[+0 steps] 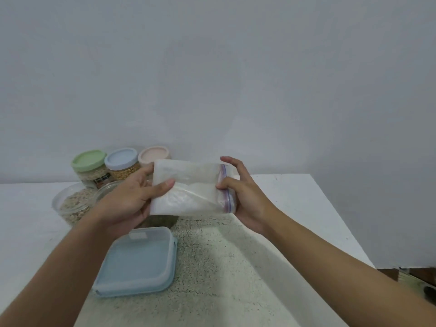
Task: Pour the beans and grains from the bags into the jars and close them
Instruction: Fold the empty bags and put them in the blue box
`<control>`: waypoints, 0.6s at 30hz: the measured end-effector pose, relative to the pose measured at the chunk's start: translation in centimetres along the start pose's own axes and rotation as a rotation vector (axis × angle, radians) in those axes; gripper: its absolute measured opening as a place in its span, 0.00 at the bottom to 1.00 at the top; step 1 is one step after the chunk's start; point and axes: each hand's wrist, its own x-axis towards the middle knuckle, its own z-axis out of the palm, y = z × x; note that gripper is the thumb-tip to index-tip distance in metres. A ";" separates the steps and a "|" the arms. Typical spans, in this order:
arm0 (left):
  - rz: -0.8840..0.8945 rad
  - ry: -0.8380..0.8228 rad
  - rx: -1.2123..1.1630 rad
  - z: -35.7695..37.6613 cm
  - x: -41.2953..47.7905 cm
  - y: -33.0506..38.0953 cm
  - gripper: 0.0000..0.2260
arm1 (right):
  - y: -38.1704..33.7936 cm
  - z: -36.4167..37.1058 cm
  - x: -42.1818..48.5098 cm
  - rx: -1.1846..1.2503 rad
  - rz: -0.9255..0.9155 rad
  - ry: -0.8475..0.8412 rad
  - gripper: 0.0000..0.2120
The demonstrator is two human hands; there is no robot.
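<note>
**Bag of white grain held in both hands above the jars**

A jar right under the bag is almost wholly hidden; only a dark greenish lower wall shows, and its contents cannot be made out. A 2nd open jar is mostly covered by the left hand, with just a stretch of clear rim visible. The pink-lidded jar shows its lid only.

The zip bag is held sideways in the air over the table, zip strip to the right. The left hand grips its closed end, thumb on the front and fingers behind. The right hand pinches the zip edge, thumb on the strip. Pale white grain fills the bag; its kind is unclear.

To the left, an open jar holds oat-like flakes. Behind it, the green-lidded jar holds pale grain and the blue-lidded jar holds yellow pieces. A blue square container lies near the front, lid on.
</note>
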 end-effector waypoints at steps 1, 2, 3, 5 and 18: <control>0.006 0.006 -0.008 -0.9 -0.6 0.4 0.21 | 0.1 1.6 -0.1 -0.056 -0.023 0.006 0.25; 0.003 0.012 -0.019 -1.5 -1.1 0.6 0.20 | 0.3 2.6 -0.2 -0.110 -0.046 0.023 0.24; -0.004 0.025 -0.031 -2.4 -1.7 0.9 0.20 | 0.5 4.1 -0.3 -0.159 -0.065 0.046 0.23; -0.023 0.044 -0.039 -4.1 -2.7 1.3 0.19 | 1.1 6.3 -0.4 -0.220 -0.086 0.098 0.21; -0.111 0.068 0.322 -15.6 -5.5 -2.8 0.11 | 8.9 12.3 -0.5 -0.507 -0.219 0.159 0.19</control>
